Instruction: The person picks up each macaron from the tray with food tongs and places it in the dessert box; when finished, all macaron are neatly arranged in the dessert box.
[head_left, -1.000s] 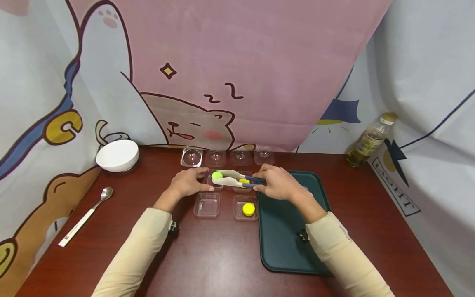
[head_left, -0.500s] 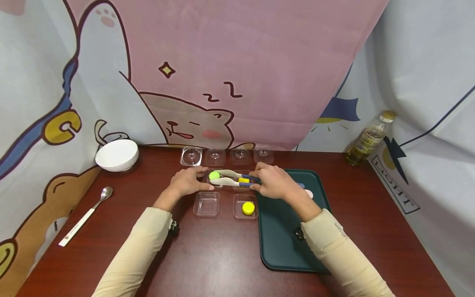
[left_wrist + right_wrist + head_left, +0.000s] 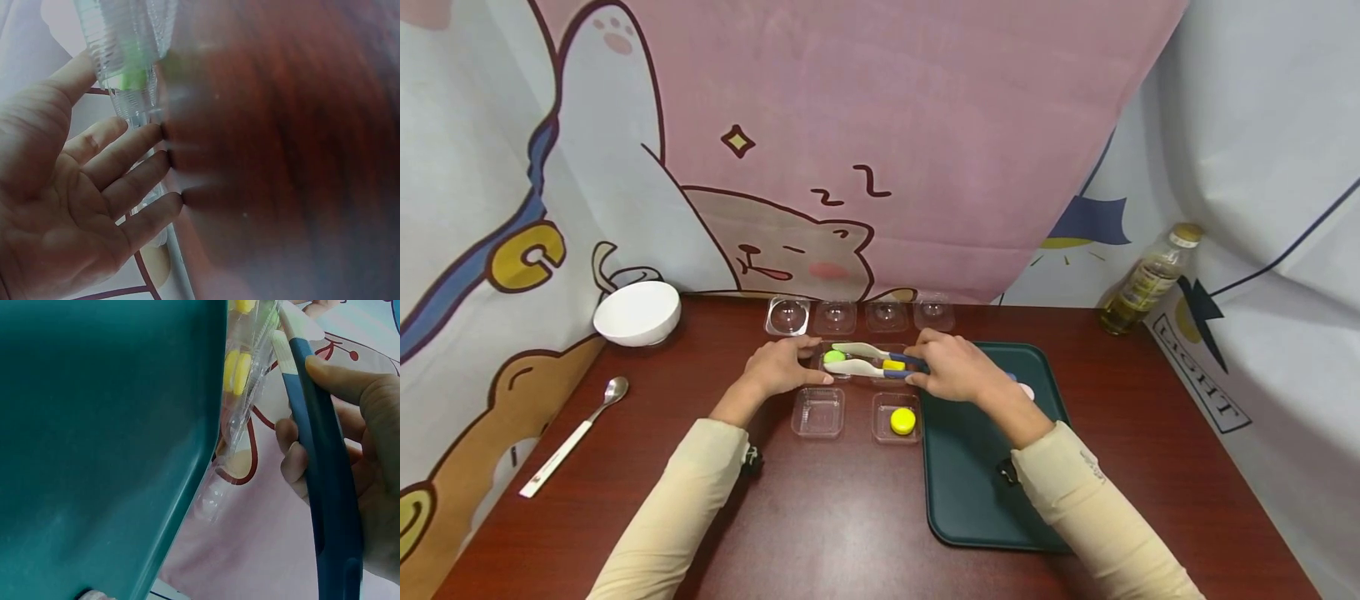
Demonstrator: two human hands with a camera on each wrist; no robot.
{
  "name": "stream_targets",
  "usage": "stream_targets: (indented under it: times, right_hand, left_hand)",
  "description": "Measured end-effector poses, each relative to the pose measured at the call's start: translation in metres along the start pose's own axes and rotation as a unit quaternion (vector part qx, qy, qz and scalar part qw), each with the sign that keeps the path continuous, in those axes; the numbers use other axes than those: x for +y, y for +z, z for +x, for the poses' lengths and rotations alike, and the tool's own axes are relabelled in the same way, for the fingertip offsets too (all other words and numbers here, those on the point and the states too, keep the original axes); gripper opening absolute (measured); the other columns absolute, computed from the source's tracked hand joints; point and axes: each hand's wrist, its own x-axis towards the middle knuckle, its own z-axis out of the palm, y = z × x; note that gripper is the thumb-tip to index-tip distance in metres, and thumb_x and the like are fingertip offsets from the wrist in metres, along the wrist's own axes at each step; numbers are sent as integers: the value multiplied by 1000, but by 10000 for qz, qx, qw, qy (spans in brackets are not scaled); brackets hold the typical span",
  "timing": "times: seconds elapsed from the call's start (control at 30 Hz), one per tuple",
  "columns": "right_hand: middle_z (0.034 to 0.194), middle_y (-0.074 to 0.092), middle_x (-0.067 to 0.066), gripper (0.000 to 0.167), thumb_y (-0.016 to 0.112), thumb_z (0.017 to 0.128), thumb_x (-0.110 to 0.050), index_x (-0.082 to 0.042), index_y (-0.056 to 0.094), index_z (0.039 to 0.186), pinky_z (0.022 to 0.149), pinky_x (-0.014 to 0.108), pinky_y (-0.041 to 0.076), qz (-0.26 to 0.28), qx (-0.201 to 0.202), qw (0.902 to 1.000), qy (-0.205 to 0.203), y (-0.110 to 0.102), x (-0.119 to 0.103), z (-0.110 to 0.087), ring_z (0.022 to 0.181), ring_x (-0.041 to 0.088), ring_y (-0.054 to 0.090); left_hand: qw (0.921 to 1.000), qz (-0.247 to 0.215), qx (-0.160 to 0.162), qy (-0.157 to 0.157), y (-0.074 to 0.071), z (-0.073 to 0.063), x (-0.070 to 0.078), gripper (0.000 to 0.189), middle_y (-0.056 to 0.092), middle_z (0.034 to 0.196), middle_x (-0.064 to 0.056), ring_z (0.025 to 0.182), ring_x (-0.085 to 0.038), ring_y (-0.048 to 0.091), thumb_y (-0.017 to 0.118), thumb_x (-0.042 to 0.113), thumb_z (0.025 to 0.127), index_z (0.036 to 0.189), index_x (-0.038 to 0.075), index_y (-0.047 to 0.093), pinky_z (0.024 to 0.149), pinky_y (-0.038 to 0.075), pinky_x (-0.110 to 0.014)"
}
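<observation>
In the head view my right hand (image 3: 958,367) grips a pair of tongs (image 3: 857,367) with blue handles and cream tips. The tips lie either side of a light green macaron (image 3: 834,357) in a clear plastic box (image 3: 822,375); whether they still touch it I cannot tell. My left hand (image 3: 778,367) has thumb and fingers spread about that box's left end. In the left wrist view its fingers (image 3: 134,153) are fairly straight, tips down at the tabletop. A yellow macaron (image 3: 893,365) is in the neighbouring box, partly behind the tongs.
Nearer me stand a bare clear box (image 3: 817,414) and another box (image 3: 880,433) holding a yellow macaron (image 3: 902,421). A dark green tray (image 3: 977,500) with a pink item lies right. Several clear lids (image 3: 835,317) line the back. A bowl (image 3: 637,314), spoon (image 3: 572,437) and oil bottle (image 3: 1150,283) stand around.
Tongs and green macaron have shifted slightly left over the second, and the macaron now sits a little lower between the tips. The left hand has stayed at the box.
</observation>
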Motion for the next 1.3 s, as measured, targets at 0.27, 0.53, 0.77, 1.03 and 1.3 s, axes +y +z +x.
stream_targets:
  times: [0.27, 0.53, 0.77, 1.03, 1.3]
  right_hand:
    - [114, 65, 8, 48, 78, 90, -33, -9, 70, 130, 65, 25, 50, 43, -2, 10000, -46, 4, 3, 0, 75, 11, 56]
    - [113, 66, 6, 45, 78, 90, -32, -9, 71, 128, 65, 23, 50, 144, 120, 9998, -95, 5, 5, -4, 76, 10, 56]
    - [112, 68, 9, 41, 77, 91, -29, -9, 72, 126, 65, 26, 49, 498, 245, 9984, -55, -3, 10, -13, 78, 11, 57]
    - [107, 68, 8, 39, 78, 90, -29, -8, 73, 123, 63, 27, 47, 643, 592, 9961, 103, -20, 25, -36, 77, 12, 57]
    - [107, 68, 6, 40, 77, 90, -29, -9, 73, 124, 73, 38, 54, 375, 912, 9939, 498, -35, 51, -72, 88, 18, 64]
  left_hand:
    - [10000, 1, 18, -13, 0, 1, 0, 81, 67, 137, 6, 140, -36, 50, 80, 60, 77, 147, 30, 53, 101, 47, -56]
    - [10000, -74, -3, -20, 2, 0, -1, 82, 65, 139, 5, 142, -37, 48, 80, 59, 78, 149, 29, 52, 101, 46, -57]
    - [9999, -104, 15, -12, 2, -1, -1, 82, 65, 140, 5, 142, -38, 47, 81, 59, 77, 148, 28, 52, 101, 46, -57]
    - [10000, -55, -14, 28, 2, 0, 1, 82, 65, 140, 2, 142, -38, 48, 81, 57, 79, 149, 26, 51, 104, 45, -58]
    - [9999, -55, -75, 51, 0, 0, 0, 83, 66, 139, 0, 141, -39, 48, 81, 57, 79, 149, 25, 51, 105, 44, -60]
